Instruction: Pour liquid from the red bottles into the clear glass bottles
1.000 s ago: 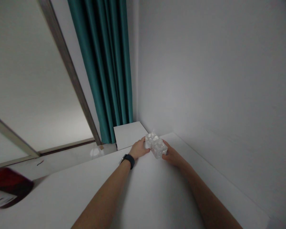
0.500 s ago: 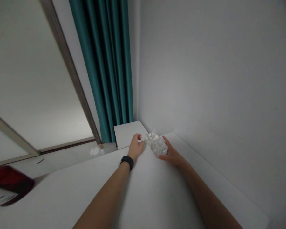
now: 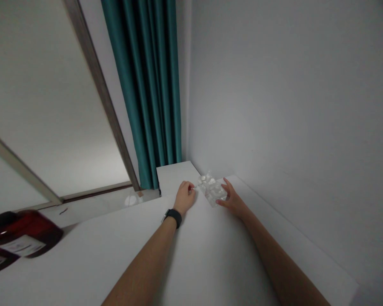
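Note:
A crinkled, see-through plastic package lies on the white surface near its far end; what it contains, if anything, I cannot make out. On its left side, my left hand is closed in a pinch on a thin edge of the plastic. A dark watch is on that wrist. From the right, my right hand curves its thumb and fingers around the package's right end, holding it loosely.
Dark red bottles with white labels stand at the left edge. Beyond the surface is a lower white cabinet top, with a teal curtain behind it. A grey wall bounds the right side. A whitish object is on the floor.
My left fingers have closed together at the plastic's edge. My right fingers have drawn closer together, and the package looks flatter. The view has shifted slightly, bringing more of the bottles into sight.

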A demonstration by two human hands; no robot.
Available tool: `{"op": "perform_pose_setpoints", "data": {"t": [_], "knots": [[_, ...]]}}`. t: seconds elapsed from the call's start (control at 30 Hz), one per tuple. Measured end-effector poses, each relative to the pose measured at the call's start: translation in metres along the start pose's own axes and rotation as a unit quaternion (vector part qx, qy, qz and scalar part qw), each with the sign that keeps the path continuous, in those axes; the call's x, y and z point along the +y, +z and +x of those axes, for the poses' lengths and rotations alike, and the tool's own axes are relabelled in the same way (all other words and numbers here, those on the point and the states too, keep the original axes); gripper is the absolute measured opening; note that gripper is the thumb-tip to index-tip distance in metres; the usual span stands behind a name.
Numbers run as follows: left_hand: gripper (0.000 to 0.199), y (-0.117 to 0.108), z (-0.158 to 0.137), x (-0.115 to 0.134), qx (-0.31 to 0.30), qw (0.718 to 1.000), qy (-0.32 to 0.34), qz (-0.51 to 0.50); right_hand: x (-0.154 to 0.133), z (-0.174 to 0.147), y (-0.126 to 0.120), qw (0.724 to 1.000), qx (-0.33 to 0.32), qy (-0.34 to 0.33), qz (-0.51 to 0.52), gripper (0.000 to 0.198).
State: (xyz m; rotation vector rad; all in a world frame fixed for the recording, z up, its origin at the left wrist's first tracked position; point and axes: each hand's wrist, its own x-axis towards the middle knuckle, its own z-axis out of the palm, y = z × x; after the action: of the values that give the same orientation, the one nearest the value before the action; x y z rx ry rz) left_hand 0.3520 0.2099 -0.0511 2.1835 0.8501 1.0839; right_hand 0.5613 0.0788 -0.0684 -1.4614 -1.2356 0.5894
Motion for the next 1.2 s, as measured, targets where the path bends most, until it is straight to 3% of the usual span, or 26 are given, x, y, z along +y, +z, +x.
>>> {"op": "perform_pose_setpoints", "data": {"t": [0.4, 0.73, 0.9, 1.03, 1.2], "knots": [[0.020, -0.027, -0.051, 0.020, 0.005, 1.000, -0.002, -0.013, 0.000, -0.011, 0.006, 0.998, 0.058, 0.001, -0.029, 0.120], [0.021, -0.050, -0.088, 0.034, 0.004, 0.999, -0.005, -0.048, -0.026, -0.072, 0.019, 0.987, 0.111, -0.055, -0.103, 0.108], [0.025, -0.067, -0.099, 0.031, 0.012, 0.998, -0.021, -0.063, -0.045, -0.094, 0.026, 0.985, 0.100, -0.081, -0.116, 0.098], [0.025, -0.095, -0.107, 0.032, 0.025, 0.998, -0.027, -0.059, -0.072, -0.090, 0.049, 0.985, 0.078, -0.110, -0.109, 0.093], [0.025, -0.147, -0.122, 0.033, 0.052, 0.997, -0.039, -0.042, -0.110, -0.085, 0.105, 0.987, 0.024, -0.142, -0.076, 0.081]]}}
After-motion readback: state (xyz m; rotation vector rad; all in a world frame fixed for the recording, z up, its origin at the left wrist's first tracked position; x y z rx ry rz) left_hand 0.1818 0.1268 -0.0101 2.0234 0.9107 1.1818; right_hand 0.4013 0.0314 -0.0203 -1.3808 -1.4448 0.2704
